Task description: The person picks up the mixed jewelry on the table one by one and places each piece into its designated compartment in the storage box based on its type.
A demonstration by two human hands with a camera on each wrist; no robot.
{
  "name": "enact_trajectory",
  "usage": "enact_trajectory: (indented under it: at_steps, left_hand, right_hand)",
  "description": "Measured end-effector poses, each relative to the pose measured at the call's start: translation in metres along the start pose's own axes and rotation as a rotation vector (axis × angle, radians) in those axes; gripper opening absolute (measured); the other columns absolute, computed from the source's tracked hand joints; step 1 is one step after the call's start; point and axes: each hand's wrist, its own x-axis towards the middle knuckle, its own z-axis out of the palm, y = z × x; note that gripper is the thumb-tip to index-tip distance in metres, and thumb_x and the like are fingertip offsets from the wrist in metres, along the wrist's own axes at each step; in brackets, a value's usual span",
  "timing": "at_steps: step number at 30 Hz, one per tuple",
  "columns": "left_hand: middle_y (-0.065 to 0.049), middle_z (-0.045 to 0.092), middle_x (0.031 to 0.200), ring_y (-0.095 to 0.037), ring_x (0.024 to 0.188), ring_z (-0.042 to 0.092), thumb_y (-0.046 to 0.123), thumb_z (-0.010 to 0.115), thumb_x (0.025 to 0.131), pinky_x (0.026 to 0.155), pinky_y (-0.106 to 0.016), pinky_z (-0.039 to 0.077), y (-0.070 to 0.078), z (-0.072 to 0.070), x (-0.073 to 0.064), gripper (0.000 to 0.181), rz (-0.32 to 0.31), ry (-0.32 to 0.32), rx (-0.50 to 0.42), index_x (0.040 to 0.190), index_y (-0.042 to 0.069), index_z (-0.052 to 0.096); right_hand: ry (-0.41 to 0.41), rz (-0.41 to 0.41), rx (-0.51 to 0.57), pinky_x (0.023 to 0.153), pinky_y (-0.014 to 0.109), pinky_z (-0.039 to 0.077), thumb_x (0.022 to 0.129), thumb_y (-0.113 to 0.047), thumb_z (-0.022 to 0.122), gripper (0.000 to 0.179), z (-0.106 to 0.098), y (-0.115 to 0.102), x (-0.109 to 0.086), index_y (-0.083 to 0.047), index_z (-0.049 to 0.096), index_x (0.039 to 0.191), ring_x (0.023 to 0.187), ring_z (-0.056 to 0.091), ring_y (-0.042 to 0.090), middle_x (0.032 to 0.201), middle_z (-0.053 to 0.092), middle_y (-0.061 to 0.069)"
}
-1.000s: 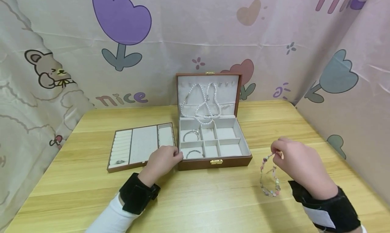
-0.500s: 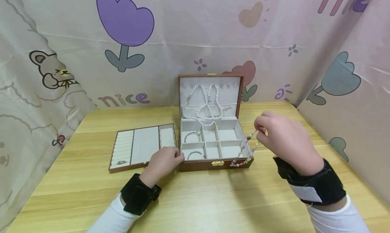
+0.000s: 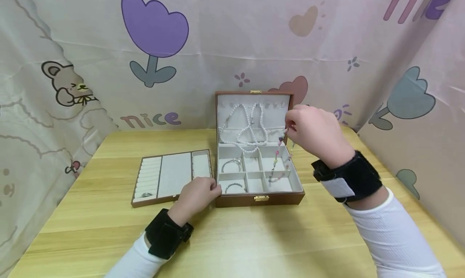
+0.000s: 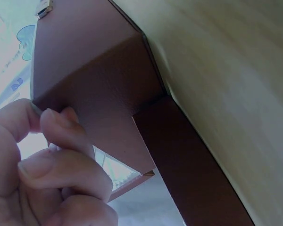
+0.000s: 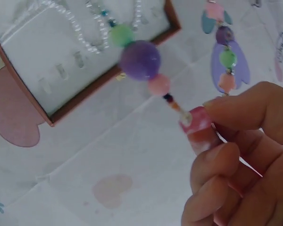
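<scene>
My right hand (image 3: 319,132) pinches a colourful beaded necklace (image 3: 276,161) between thumb and fingertips. It hangs as a loop over the right side of the open brown jewelry box (image 3: 232,201). Close up in the right wrist view are its large purple bead (image 5: 140,60) and a pink piece at my fingertips. My left hand (image 3: 197,195) grips the top edge of the box's left wall at the front corner, fingers curled. Draped on the lid's inside is a white pearl necklace (image 3: 250,150), its lower end reaching the compartments. One silver bracelet (image 3: 235,161) lies in each left compartment.
Left of the box, close to its wall, lies a flat tray (image 3: 176,175) with ring rolls and a ring (image 3: 146,194) at its front left. The wooden table (image 3: 232,241) extends in front. A patterned cloth (image 3: 214,47) hangs behind and at both sides.
My right hand has carried the beaded necklace up, left and away from me, from beside the box to above its right part. The left hand stays at the box's corner. The view shifted slightly.
</scene>
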Motion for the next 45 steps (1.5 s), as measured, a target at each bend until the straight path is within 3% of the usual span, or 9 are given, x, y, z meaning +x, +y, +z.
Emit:
enact_trajectory:
  at_steps: [16, 34, 41, 45]
  left_hand:
    - [0.005, 0.030, 0.052, -0.011, 0.047, 0.031, 0.020, 0.049, 0.083, 0.047, -0.023, 0.022, -0.001, 0.002, 0.000, 0.031, 0.007, 0.020, 0.027, 0.055, 0.016, 0.036]
    - [0.006, 0.028, 0.052, -0.010, 0.047, 0.029, 0.019, 0.049, 0.081, 0.047, -0.023, 0.021, 0.000, 0.003, -0.002, 0.031, 0.012, 0.034, 0.029, 0.054, 0.016, 0.034]
    - [0.006, 0.027, 0.052, -0.010, 0.048, 0.029, 0.019, 0.050, 0.081, 0.047, -0.023, 0.020, 0.000, 0.004, -0.002, 0.031, 0.021, 0.047, 0.032, 0.055, 0.017, 0.033]
    - [0.006, 0.027, 0.052, -0.010, 0.048, 0.028, 0.019, 0.050, 0.081, 0.047, -0.023, 0.020, 0.000, 0.004, -0.001, 0.031, 0.024, 0.050, 0.031, 0.055, 0.016, 0.033]
  right_hand:
    - [-0.024, 0.091, 0.080, 0.050, 0.034, 0.034, 0.077, -0.006, 0.049, 0.013, 0.034, 0.016, 0.058, -0.011, 0.059, 0.072, 0.065, 0.050, 0.022, 0.077, 0.055, 0.004]
    - [0.075, 0.108, 0.107, 0.047, 0.031, 0.027, 0.085, -0.007, 0.048, 0.017, 0.069, 0.022, 0.091, -0.010, 0.059, 0.072, 0.061, 0.045, 0.023, 0.076, 0.052, 0.006]
    - [0.172, 0.162, 0.126, 0.057, 0.044, 0.043, 0.087, -0.009, 0.051, 0.015, 0.068, 0.026, 0.105, -0.007, 0.067, 0.087, 0.075, 0.057, 0.032, 0.090, 0.061, 0.011]
    - [0.196, 0.180, 0.137, 0.064, 0.048, 0.046, 0.088, -0.011, 0.054, 0.014, 0.071, 0.027, 0.111, -0.006, 0.067, 0.091, 0.078, 0.059, 0.034, 0.092, 0.060, 0.012]
